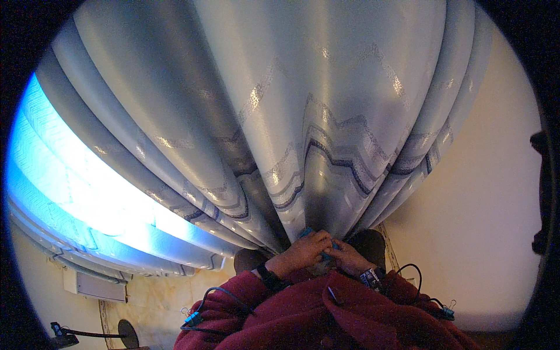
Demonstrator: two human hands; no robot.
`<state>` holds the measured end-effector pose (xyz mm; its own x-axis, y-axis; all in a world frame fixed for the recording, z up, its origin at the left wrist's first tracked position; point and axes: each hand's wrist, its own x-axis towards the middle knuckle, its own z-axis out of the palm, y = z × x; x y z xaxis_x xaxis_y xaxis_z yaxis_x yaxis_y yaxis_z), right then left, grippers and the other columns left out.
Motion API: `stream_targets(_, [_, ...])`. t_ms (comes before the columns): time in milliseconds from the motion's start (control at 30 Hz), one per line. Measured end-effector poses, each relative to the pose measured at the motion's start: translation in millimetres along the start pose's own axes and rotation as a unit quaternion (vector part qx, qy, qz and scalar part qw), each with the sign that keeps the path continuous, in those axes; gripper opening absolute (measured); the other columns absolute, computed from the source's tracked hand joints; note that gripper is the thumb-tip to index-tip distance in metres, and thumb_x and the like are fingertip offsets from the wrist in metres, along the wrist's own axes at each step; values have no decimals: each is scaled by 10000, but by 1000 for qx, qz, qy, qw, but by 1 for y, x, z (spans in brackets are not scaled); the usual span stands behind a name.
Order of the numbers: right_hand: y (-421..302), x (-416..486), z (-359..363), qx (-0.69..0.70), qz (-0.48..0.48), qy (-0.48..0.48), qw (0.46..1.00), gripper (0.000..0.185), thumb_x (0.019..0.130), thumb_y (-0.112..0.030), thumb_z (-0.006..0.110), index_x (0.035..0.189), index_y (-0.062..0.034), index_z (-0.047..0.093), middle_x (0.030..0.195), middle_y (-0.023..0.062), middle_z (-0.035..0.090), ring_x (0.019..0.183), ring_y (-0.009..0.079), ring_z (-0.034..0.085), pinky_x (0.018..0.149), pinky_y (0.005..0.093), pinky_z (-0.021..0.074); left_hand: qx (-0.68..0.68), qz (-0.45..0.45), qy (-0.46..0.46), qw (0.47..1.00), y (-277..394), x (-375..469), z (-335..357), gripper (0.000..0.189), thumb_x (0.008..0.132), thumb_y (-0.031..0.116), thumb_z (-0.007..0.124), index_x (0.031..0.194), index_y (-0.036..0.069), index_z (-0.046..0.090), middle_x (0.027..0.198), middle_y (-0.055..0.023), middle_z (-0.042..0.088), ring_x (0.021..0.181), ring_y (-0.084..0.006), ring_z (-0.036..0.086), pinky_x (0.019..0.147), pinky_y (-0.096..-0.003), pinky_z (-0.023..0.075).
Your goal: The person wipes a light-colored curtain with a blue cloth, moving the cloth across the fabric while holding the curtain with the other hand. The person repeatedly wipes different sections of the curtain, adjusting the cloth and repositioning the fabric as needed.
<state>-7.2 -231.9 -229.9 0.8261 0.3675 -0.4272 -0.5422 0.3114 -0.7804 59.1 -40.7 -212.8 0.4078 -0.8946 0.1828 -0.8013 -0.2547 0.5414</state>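
Observation:
Both hands meet low in front of my body, close to the lower end of a long grey-silver curtain (280, 131) with zigzag bands. My left hand (304, 253), with a black band on its wrist, is closed around a small teal-blue item (331, 248). From the other side, my right hand (351, 259) grips the same item, its fingers touching those of the left. A patterned band (371, 279) is on the right wrist. Fingers cover most of the blue item, and I cannot tell whether it is cloth or something else.
Bright light passes through a sheer curtain (100, 188) at left. A pale wall (472, 218) stands at right. Lower left, a white box-like fixture (98, 286) and a black stand's round base (128, 333) are near the marbled floor (153, 297). Cables (218, 291) loop from my sleeves.

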Motion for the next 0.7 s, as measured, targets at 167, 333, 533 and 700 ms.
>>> stream_targets(167, [4, 0, 0, -23, -28, -1, 999, 443, 901, -220, 648, 1271, -31, 494, 1142, 77, 601, 1011, 187, 580, 856, 337, 513, 6, -19, -7, 1000, -1, -1, 3, 445, 699, 37, 686, 1106, 79, 511, 1249, -133, 472, 1172, -356, 478, 975, -422, 438])
stream_targets(333, [3, 5, -3, -42, -2, 30, 999, 452, 907, -208, 636, 1294, -35, 478, 1173, 76, 584, 1042, 188, 564, 864, 322, 505, -18, -7, -17, 1000, -4, 0, 1, 418, 710, 31, 666, 1094, 72, 508, 1263, -128, 470, 1169, -352, 481, 959, -426, 445])
stream_targets(533, [-7, 3, -6, -45, -44, -17, 998, 479, 888, -122, 631, 1316, -48, 430, 1233, 104, 536, 1030, 215, 573, 842, 339, 522, 6, -10, 20, 1000, 2, 2, -5, 447, 751, 124, 673, 1162, 79, 503, 1314, -136, 451, 1193, -354, 471, 980, -444, 418])
stream_targets(700, [-11, -1, -11, -10, -39, 3, 999, 546, 848, -37, 624, 1341, -42, 389, 1212, 112, 534, 1017, 253, 578, 829, 346, 534, -3, -9, 48, 999, 4, 4, -11, 473, 796, 209, 681, 1215, 103, 490, 1342, -139, 438, 1202, -368, 463, 980, -476, 392])
